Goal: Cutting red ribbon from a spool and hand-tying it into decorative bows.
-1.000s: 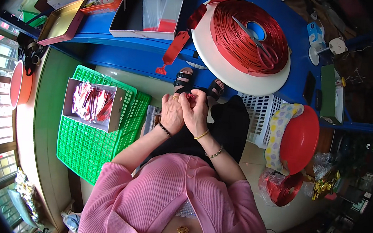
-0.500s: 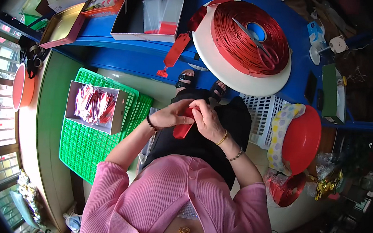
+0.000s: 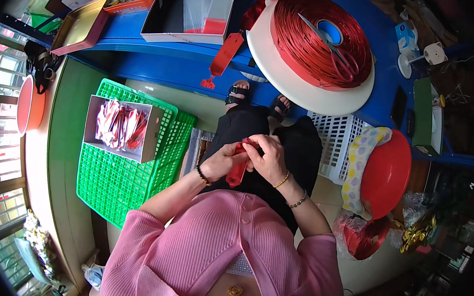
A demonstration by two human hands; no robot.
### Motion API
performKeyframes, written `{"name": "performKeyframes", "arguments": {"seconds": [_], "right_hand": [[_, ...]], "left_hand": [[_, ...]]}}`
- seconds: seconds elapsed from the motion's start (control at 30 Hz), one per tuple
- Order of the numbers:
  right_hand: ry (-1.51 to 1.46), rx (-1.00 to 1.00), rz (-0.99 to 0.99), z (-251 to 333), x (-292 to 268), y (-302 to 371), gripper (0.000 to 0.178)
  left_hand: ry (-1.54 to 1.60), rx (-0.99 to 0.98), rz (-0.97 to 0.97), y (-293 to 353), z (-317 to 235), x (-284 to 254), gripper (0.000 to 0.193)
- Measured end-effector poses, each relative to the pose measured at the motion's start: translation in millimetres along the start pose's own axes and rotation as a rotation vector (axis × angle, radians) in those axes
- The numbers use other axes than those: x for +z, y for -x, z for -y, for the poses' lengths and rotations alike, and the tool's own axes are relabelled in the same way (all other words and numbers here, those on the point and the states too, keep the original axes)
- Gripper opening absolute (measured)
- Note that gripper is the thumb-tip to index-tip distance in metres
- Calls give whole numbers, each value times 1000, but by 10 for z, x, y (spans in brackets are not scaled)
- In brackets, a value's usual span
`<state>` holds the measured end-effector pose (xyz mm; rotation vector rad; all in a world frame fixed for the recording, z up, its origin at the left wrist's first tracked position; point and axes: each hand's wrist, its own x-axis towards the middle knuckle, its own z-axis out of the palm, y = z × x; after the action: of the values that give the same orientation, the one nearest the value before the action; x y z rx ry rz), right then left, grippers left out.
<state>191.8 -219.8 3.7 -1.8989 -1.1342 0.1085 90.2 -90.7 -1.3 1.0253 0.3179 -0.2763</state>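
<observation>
Above my lap, both hands meet on a piece of red ribbon (image 3: pixel 235 173). My left hand (image 3: pixel 226 159) is closed on it, with fingertips pressed at its upper end. My right hand (image 3: pixel 268 157) pinches the same end from the other side. The shiny red strip hangs down below my fingers; its gathered top is partly hidden by them. On the blue table, a big roll of red ribbon (image 3: pixel 291 45) lies on a white round stand (image 3: pixel 331 102). Scissors (image 3: pixel 337 61) with dark red handles rest on the roll. The roll's loose end (image 3: pixel 226 54) hangs over the table edge.
An open box (image 3: pixel 155 35) with clear plastic sleeves stands at the table's back left. Left of me, a box of red and white packets (image 3: pixel 149 134) sits on green crates (image 3: pixel 109 193). At right are a red basin (image 3: pixel 389 178), a yellow-dotted cloth (image 3: pixel 352 180) and a white basket (image 3: pixel 335 148).
Both hands have moved slightly down and toward my body with the red ribbon. My fingers have shifted closer together at its top, and the strip now hangs more upright.
</observation>
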Motion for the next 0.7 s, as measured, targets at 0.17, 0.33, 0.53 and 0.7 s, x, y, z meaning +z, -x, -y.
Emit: {"name": "performKeyframes", "arguments": {"seconds": [0.17,0.33,0.53,0.7], "right_hand": [[73,-65,11,78,-67,4,22],[199,-306,262,108,-187,-114,26],[193,-361,349,116,-186,-103,28],[116,-318,428,87,-138,-85,35]], "left_hand": [[-70,18,-13,59,52,40,16],[-6,-120,56,115,41,46,16],[49,-132,73,129,26,2,16],[49,-126,58,106,95,-66,17]]}}
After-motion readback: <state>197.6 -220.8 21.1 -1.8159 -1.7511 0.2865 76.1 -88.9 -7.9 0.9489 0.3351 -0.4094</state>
